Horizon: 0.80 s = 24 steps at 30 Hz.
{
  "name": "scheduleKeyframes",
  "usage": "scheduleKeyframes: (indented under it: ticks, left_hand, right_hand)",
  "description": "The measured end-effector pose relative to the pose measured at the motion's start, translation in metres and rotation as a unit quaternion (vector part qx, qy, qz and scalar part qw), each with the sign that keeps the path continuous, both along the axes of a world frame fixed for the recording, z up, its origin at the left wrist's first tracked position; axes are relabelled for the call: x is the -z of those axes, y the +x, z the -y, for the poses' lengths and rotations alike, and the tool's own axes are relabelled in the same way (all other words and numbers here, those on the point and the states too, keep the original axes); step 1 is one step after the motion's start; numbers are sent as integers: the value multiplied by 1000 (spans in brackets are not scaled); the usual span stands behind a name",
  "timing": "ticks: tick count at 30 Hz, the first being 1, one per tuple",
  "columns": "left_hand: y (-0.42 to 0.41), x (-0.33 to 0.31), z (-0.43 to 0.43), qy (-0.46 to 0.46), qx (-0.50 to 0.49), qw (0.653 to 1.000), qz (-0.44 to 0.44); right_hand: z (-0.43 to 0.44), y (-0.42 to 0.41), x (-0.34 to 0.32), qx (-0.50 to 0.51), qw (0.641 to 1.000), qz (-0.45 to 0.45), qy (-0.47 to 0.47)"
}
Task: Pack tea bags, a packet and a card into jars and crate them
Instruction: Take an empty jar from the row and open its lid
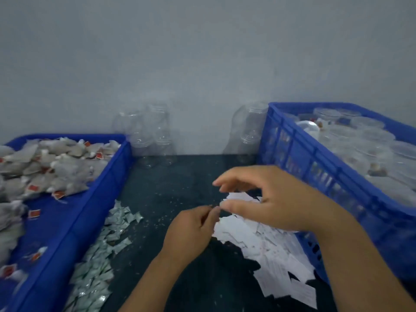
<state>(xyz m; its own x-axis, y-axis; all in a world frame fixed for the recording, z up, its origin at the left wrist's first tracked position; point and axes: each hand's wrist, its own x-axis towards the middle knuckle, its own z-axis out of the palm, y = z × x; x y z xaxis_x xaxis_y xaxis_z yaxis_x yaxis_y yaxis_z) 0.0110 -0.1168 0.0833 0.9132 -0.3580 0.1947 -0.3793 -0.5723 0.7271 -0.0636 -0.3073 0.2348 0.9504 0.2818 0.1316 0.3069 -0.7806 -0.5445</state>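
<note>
My left hand hovers over the dark table with its fingers curled; nothing shows between them. Its fingertips meet the thumb of my right hand, whose fingers arch loosely above a pile of white cards. Tea bags with red tags fill the shallow blue tray on the left. Small silvery packets lie in a strip beside that tray. Empty clear jars stand at the back wall, and one more jar stands next to the blue crate. The crate holds several clear jars.
The dark tabletop between tray and crate is speckled with small crumbs. A plain grey wall closes off the back. The crate's tall side wall stands right behind my right hand.
</note>
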Motion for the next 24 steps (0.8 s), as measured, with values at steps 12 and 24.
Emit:
scheduleKeyframes:
  ticks: [12, 24]
  left_hand:
    - [35, 80, -64, -146, -159, 976, -22]
    - [40, 78, -70, -156, -135, 978, -20]
  right_hand:
    - [-94, 256, 115, 140, 980, -93, 109]
    - [-147, 410, 93, 247, 936, -16, 248]
